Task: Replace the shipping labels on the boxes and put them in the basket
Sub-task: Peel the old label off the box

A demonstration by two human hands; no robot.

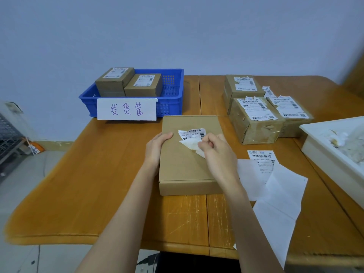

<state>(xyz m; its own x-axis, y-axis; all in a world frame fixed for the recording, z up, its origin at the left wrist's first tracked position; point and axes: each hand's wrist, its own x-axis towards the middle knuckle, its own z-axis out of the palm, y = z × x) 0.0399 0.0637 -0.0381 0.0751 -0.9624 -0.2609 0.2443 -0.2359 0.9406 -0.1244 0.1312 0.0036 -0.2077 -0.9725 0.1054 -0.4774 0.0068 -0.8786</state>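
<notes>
The blue basket (171, 99) is sitting at the back left, holding two boxes. The left hand (155, 148) is resting flat on the big box's (185, 170) left edge. The right hand (216, 152) is pinching the torn label (192, 134) on top. Three taped boxes (254, 119) are waiting on the right.

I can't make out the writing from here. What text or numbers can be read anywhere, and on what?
"发货筐": handwritten on the white paper sign taped to the blue basket.
"050-000 V05-220", roughly: on the crumpled label the right hand pinches.
"J50-050 V05-220", roughly: on the fresh label lying on the table.
Labels on the other boxes: barcodes only, print too small to read.
</notes>
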